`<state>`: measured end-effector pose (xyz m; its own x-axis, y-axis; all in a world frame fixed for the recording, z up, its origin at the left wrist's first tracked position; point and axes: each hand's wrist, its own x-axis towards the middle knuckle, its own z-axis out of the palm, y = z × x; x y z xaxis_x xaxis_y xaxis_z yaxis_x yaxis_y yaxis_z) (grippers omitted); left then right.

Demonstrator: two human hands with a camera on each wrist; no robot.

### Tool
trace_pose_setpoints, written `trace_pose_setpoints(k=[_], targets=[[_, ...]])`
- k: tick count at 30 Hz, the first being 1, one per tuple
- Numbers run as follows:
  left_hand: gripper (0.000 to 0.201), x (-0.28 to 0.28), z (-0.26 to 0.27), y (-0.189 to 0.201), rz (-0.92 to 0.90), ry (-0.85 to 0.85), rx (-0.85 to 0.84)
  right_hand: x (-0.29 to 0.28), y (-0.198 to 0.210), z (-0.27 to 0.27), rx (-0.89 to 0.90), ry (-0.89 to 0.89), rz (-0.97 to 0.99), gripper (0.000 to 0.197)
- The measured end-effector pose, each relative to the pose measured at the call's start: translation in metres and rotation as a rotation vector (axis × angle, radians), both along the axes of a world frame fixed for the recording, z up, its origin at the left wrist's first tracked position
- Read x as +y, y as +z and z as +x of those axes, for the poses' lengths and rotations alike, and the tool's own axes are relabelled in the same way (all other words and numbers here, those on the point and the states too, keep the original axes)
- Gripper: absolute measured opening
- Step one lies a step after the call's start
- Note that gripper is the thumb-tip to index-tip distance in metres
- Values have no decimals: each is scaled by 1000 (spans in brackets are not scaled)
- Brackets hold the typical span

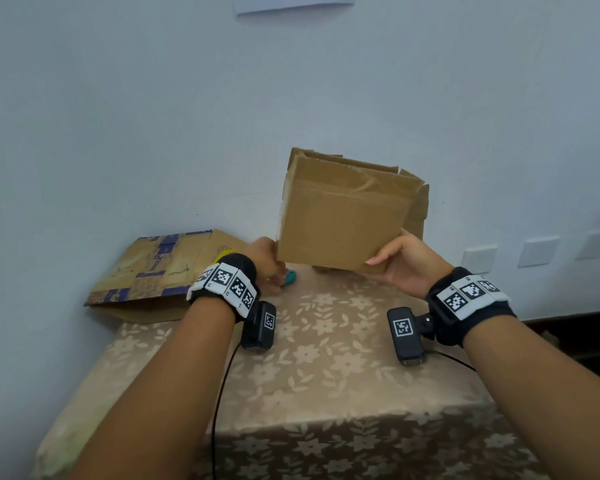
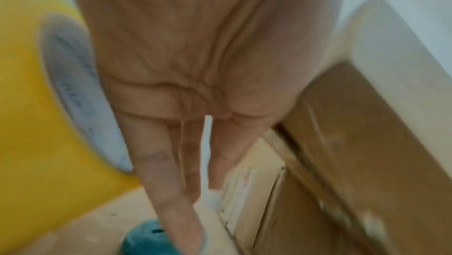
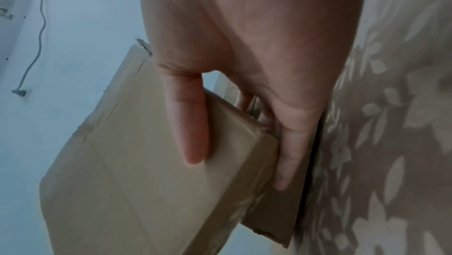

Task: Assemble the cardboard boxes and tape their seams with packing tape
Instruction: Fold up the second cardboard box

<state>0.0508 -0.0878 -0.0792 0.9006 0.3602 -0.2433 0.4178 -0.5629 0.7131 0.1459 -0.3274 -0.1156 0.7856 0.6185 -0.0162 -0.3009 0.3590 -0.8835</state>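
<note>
A small brown cardboard box (image 1: 343, 220) is held tilted in the air above the table, its top flaps standing open. My right hand (image 1: 378, 263) grips its lower right corner, with the thumb (image 3: 193, 124) on the front face and the fingers (image 3: 286, 155) under the bottom flap. My left hand (image 1: 269, 268) is at the box's lower left corner, its fingers (image 2: 171, 182) straight and pointing down beside the box wall (image 2: 367, 143). A yellow tape roll (image 2: 36, 104) stands just left of that hand and is mostly hidden in the head view.
A flattened box with blue print (image 1: 160, 271) lies at the table's back left against the wall. A small teal object (image 1: 289, 278) sits under my left fingers. The floral tablecloth (image 1: 326, 375) covers the table. Wall sockets (image 1: 478, 259) are at the right.
</note>
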Motion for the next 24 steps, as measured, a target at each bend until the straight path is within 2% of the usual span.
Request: trace_pose_setpoints(k=[1, 3, 6, 9, 13, 14, 19, 21, 24], targets=[[12, 2, -3, 3, -7, 42, -51, -2, -1, 1, -1, 16, -21, 96], [25, 7, -6, 8, -101, 113, -130, -4, -4, 1, -22, 42, -100, 99], [24, 6, -12, 16, -205, 161, -219, -2, -7, 3, -66, 56, -294, 99], [30, 6, -13, 22, -354, 198, -283, 2, -6, 0, -125, 124, -403, 99], [72, 16, -10, 29, -543, 179, -255, 7, 3, -8, -237, 116, -548, 96], [74, 17, -10, 31, -547, 148, -237, 8, 4, -9, -256, 123, -570, 99], [33, 9, -19, 40, -457, 102, -186, 7, 11, -12, -294, 182, -517, 116], [32, 10, -22, 42, -467, 89, -167, 7, 19, -16, -274, 173, -492, 116], [34, 14, -21, 42, -439, 58, -135, 9, 33, -16, -271, 102, -443, 99]])
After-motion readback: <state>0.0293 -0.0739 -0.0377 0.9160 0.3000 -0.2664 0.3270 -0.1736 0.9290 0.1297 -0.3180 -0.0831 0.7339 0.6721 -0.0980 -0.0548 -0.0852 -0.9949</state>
